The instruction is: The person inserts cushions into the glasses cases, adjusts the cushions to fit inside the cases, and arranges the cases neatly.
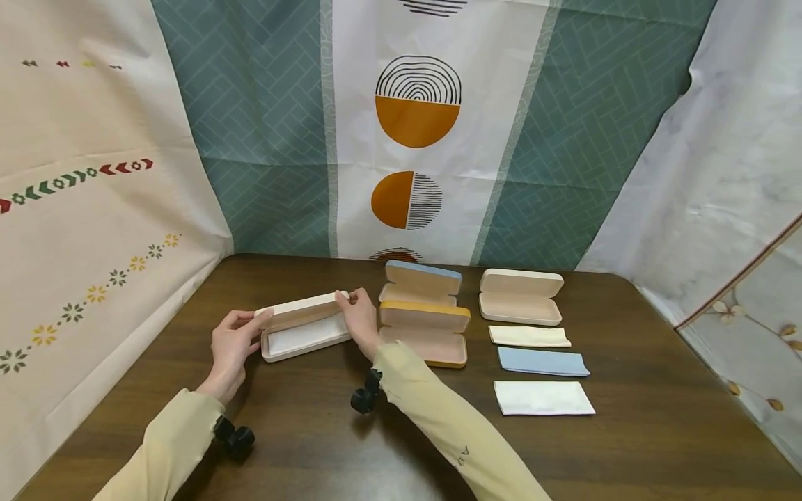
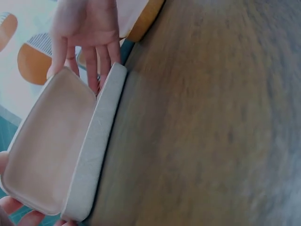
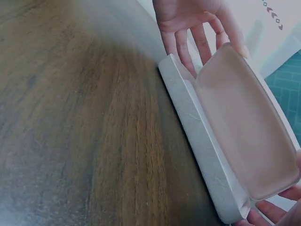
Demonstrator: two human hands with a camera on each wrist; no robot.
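A white eyeglass case stands with its lid raised at the left of the table. Inside its base lies a white folded cloth. My left hand grips the case's left end, thumb on the lid's edge. At the opposite end my right hand holds it likewise, thumb on the lid and fingers behind. The pinkish lid lining shows in the left wrist view, with the right hand at its far end. In the right wrist view the left hand pinches the lid's far corner.
Right of the hands, open yellow and blue eyeglass cases stand close together. Farther right is an open cream case. In front of it lie a cream cloth, a blue cloth and a white cloth.
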